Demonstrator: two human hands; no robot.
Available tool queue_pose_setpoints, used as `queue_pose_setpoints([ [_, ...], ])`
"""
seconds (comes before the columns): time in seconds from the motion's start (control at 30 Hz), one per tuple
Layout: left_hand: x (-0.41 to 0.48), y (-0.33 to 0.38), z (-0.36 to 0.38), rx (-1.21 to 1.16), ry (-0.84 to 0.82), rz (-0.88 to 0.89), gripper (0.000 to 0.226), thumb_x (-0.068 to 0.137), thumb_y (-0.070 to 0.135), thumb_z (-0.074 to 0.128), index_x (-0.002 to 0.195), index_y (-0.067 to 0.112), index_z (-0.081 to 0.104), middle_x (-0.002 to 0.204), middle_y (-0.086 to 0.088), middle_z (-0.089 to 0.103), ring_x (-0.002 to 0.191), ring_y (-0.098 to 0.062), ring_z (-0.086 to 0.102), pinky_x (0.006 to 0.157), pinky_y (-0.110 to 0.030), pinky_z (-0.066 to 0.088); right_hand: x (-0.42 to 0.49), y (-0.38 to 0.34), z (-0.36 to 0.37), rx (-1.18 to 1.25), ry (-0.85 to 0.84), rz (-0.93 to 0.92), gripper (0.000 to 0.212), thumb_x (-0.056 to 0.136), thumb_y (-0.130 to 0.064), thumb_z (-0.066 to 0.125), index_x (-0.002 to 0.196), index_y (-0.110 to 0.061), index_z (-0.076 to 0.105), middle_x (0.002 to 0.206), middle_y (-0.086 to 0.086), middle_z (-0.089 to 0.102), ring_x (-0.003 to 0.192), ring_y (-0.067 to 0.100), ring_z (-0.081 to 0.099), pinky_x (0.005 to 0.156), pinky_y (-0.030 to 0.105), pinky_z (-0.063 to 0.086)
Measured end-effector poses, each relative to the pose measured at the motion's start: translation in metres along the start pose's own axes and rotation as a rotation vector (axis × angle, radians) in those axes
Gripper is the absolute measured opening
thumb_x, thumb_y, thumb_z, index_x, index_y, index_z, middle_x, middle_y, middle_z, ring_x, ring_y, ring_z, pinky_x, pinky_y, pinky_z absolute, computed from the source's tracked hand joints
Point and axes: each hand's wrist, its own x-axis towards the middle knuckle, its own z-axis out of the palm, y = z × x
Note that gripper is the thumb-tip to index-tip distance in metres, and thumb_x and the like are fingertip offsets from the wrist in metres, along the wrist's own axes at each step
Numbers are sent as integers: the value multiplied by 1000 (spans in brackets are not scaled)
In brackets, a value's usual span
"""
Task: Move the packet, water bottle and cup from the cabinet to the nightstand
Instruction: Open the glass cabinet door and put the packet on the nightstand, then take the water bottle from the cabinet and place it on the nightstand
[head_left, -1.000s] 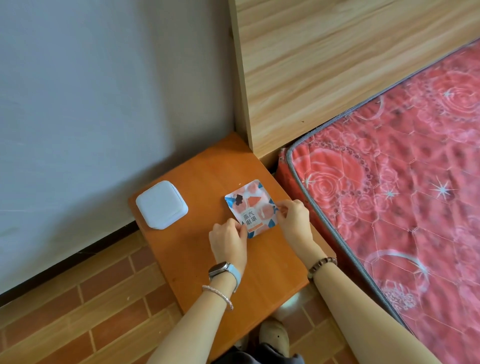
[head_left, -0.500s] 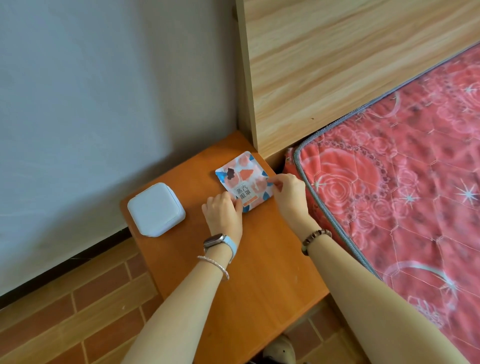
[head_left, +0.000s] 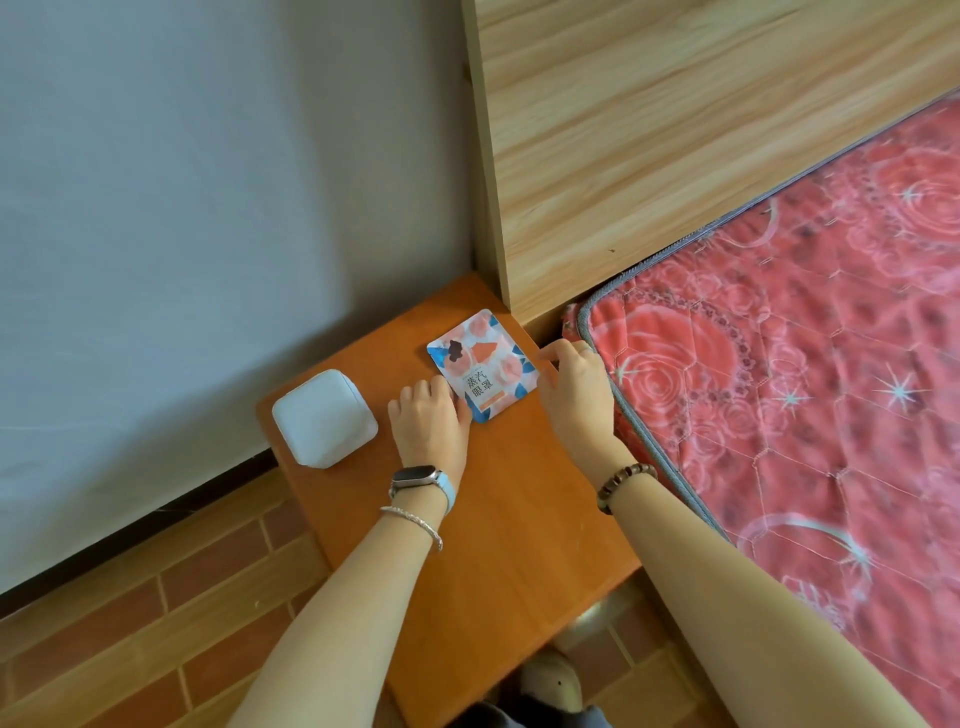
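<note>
Packet (head_left: 482, 365) on nightstand (head_left: 509, 519), right of box (head_left: 324, 417)

The left hand (head_left: 428, 421) hides the packet's (head_left: 480, 365) near-left edge.

Both forearms extend forward over the counter (head_left: 498, 519). The left hand (head_left: 428, 421) rests palm down with fingers curled, fingertips at the packet (head_left: 480, 364) lower left edge. The right hand (head_left: 574, 387) rests at its right edge, fingers loosely bent.

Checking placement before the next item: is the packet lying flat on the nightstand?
Flat: the packet lies face up on the nightstand, printed side fully visible.
</note>
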Motion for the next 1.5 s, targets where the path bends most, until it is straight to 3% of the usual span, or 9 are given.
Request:
queue_pose_setpoints([
  [0.17,-25,3,-69,22,-58,45,29,93,30,56,115,13,55,110,-9,62,96,-21,55,85,-30,46,-27,-28,-63,-145,-52,-55,21,92,-16,52,109,-11,62,96,8,66,90,28,60,80,41,49],
  [0.37,-76,10,-171,67,-104,120,22,92,25,58,112,15,56,106,-6,63,91,-17,56,78,-24,46,-86,-66,-158,-278,-191,-78,25,95,-16,46,116,-10,58,103,7,64,95,27,58,84,38,47],
  [0.6,-131,7,-253,139,-104,177,18,91,23,59,107,14,57,103,-7,64,92,-18,57,80,-28,46,-142,-93,-231,-330,-143,-87,22,96,-14,42,109,-12,59,100,5,64,93,24,58,81,35,47],
  [0.9,-135,-19,-293,107,-49,315,18,90,20,61,106,12,60,103,-9,65,92,-20,59,79,-31,48,-181,-120,-250,-353,-59,38,19,95,-16,47,108,-15,59,104,5,65,97,26,59,84,35,46],
  [1.2,-112,-54,-306,128,-85,638,22,92,25,57,111,13,58,106,-8,65,93,-21,59,80,-31,49,-243,-146,-237,-314,68,339,19,93,-13,46,107,-15,59,102,6,66,93,28,60,73,35,44],
  [1.33,-111,-35,-305,147,-96,818,34,90,27,60,120,11,56,112,-10,64,99,-23,60,82,-34,49,-297,-147,-239,-258,134,566,20,94,-16,48,110,-16,59,107,6,67,98,28,60,78,36,47],
  [1.4,-120,-14,-304,140,-88,934,32,87,20,65,116,8,59,109,-12,66,99,-26,61,82,-37,49,-328,-140,-244,-229,156,685,21,94,-17,48,112,-18,58,111,6,65,103,28,59,83,37,47],
  [1.5,-148,20,-302,120,-107,1119,17,79,10,70,95,7,63,88,-13,66,84,-29,61,78,-42,47,-376,-130,-253,-195,188,843,24,93,-15,47,114,-19,57,112,5,65,103,29,58,84,36,46],
])
